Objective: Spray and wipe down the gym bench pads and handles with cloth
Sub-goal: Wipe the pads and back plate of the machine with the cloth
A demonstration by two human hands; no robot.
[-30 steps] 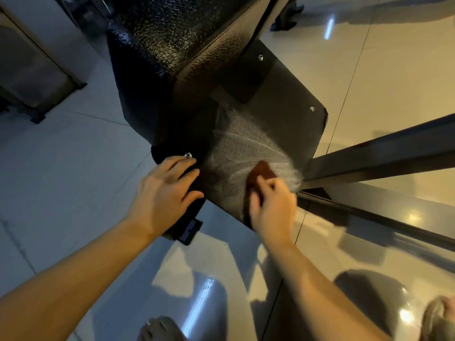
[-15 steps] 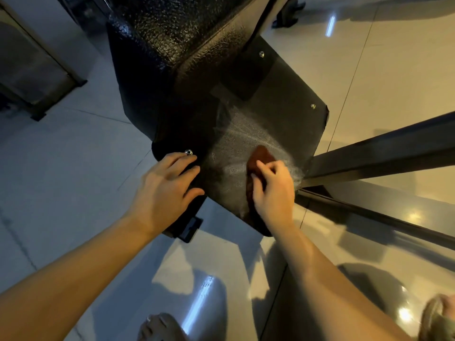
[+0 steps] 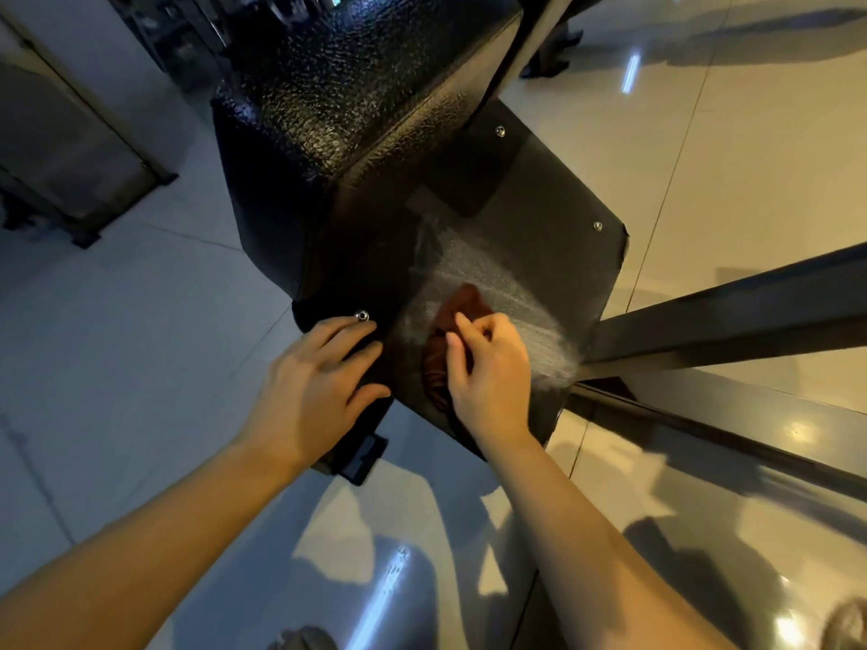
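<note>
Brown cloth [image 3: 448, 328], bunched, on wet-streaked panel [image 3: 539, 236] below pad [image 3: 356, 110]; gripped by right hand [image 3: 492, 377], fingers curled round it, likely for scrubbing pressure; left hand [image 3: 309, 391] flat on near corner beside rivet [image 3: 361, 315], fingers straight and spread, apparently steadying.

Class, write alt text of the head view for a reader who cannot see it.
A person's right hand grips a brown cloth against a streaked black panel by a gym bench pad. The left hand rests flat on the panel's edge beside a silver bolt, above a tiled floor.
</note>
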